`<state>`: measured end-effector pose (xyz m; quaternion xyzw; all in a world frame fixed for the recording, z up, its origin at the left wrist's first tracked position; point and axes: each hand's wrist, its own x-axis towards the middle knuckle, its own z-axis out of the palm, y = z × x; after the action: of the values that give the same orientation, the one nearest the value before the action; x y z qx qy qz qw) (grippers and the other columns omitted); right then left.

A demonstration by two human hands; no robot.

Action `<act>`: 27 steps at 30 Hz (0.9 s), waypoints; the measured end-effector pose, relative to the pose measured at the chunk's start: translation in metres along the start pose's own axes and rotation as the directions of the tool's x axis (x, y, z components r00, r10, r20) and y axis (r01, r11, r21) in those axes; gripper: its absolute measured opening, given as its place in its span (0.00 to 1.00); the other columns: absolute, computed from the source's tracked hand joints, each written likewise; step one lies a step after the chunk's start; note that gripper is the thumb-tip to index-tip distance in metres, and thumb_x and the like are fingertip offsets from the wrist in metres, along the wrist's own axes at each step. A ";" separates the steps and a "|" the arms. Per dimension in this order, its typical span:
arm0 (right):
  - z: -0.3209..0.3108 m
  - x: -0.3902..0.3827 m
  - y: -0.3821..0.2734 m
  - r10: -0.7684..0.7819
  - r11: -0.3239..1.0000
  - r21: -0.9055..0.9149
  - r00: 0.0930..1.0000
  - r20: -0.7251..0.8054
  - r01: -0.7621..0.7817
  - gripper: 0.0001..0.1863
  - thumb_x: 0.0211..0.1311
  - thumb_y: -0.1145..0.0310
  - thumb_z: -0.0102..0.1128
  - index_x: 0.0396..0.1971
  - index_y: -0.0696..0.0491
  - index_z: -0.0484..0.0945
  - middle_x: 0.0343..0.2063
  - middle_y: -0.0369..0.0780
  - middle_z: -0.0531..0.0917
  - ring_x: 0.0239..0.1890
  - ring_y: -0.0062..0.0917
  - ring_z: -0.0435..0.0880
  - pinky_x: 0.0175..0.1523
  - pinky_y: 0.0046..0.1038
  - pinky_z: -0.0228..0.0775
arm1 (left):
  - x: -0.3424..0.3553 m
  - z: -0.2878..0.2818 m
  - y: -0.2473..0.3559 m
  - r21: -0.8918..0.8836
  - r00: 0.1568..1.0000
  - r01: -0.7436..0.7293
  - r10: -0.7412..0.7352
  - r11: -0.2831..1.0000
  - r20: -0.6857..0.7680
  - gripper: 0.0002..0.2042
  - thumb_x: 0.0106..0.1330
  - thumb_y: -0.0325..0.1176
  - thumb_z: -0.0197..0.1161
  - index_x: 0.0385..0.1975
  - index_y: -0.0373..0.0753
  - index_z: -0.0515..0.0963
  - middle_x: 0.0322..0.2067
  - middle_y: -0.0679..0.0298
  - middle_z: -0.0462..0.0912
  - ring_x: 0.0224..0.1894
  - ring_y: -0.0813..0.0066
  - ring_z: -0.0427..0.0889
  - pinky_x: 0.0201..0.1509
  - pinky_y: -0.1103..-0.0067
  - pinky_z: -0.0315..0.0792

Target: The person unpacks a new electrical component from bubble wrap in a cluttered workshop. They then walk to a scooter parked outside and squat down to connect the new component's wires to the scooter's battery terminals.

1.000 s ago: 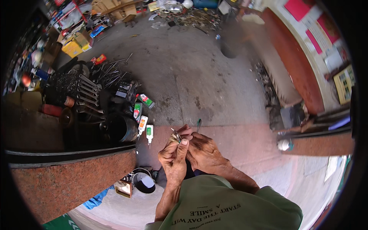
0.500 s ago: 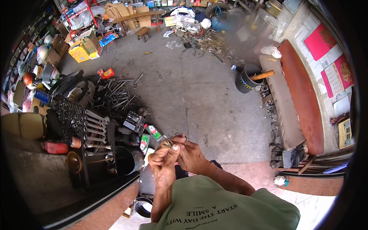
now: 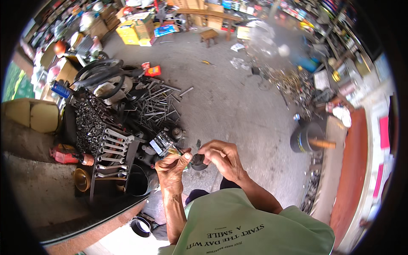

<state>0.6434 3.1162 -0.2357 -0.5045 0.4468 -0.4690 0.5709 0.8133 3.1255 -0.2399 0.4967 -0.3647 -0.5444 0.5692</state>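
A small dark round part (image 3: 198, 161) is held between both hands in front of the chest, above the concrete floor (image 3: 238, 106). The left hand (image 3: 172, 168) is closed around a short brass-coloured piece (image 3: 174, 151), its grip pressed together with the thumb tip set against the dark part; the right hand (image 3: 223, 157) is curled over that part from the other side, its fingers pinched on the rim. The two pieces are brought together at the fingertips, seemingly so that one can be steadied while the other is fitted or turned; what kind of part it is cannot be told, since most of it is hidden by the fingers.

Just below and to the left of the hands, a rack of spanners (image 3: 111, 151) is stood upright in size order, kept within easy reach. Beside it a black bucket (image 3: 138, 182) and a brass funnel (image 3: 81, 179) are set, and a red oil can (image 3: 68, 155) is laid on its side. Behind the rack, a heap of long bolts and rods (image 3: 155, 106) is spread loosely, and rubber tyres (image 3: 104, 74) are piled further back.

The floor is bare grey concrete, stained and littered. The room is seen as a crowded workshop: cardboard boxes (image 3: 136, 29) and a small wooden stool (image 3: 209, 36) are placed along the far side, scrap metal (image 3: 293, 83) is scattered to the right, and a dark pail with a wooden handle (image 3: 308, 138) is stood near a red-brown ledge (image 3: 352, 170).
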 end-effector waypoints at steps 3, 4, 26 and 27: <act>-0.026 0.066 -0.014 -0.015 0.994 -0.103 0.992 0.122 0.027 0.13 0.66 0.65 0.59 0.38 0.61 0.81 0.36 0.41 0.82 0.33 0.21 0.82 0.36 0.22 0.73 | 0.032 0.033 0.000 -0.043 0.998 -0.015 0.012 0.999 -0.065 0.08 0.54 0.27 0.74 0.31 0.32 0.85 0.33 0.61 0.85 0.33 0.79 0.79 0.42 0.80 0.71; -0.033 0.084 -0.016 -0.088 0.990 -0.093 0.975 0.204 0.109 0.13 0.63 0.64 0.63 0.40 0.59 0.81 0.38 0.40 0.82 0.37 0.22 0.82 0.38 0.23 0.74 | 0.041 0.041 -0.001 -0.022 0.995 -0.005 0.003 1.000 -0.097 0.09 0.53 0.28 0.75 0.31 0.33 0.86 0.32 0.62 0.86 0.33 0.80 0.80 0.43 0.80 0.72; 0.033 0.344 0.012 0.381 0.813 -0.041 0.478 0.791 -0.580 0.08 0.62 0.70 0.63 0.36 0.58 0.84 0.29 0.40 0.85 0.27 0.22 0.81 0.35 0.24 0.76 | 0.183 0.030 -0.019 -0.485 0.793 -0.322 -0.049 0.813 -0.608 0.08 0.63 0.27 0.64 0.40 0.32 0.82 0.36 0.58 0.85 0.36 0.69 0.83 0.47 0.72 0.76; 0.039 0.351 0.016 0.381 0.810 -0.053 0.455 0.805 -0.585 0.08 0.62 0.69 0.63 0.35 0.58 0.84 0.29 0.40 0.85 0.27 0.22 0.82 0.35 0.24 0.76 | 0.186 0.029 -0.021 -0.485 0.767 -0.334 -0.066 0.808 -0.638 0.08 0.64 0.27 0.64 0.40 0.32 0.82 0.36 0.58 0.84 0.36 0.67 0.83 0.49 0.69 0.75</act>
<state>0.7395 2.7769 -0.2612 -0.4369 0.2175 -0.0648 0.8704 0.8062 2.9396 -0.2768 0.4253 -0.0092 -0.3862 0.8185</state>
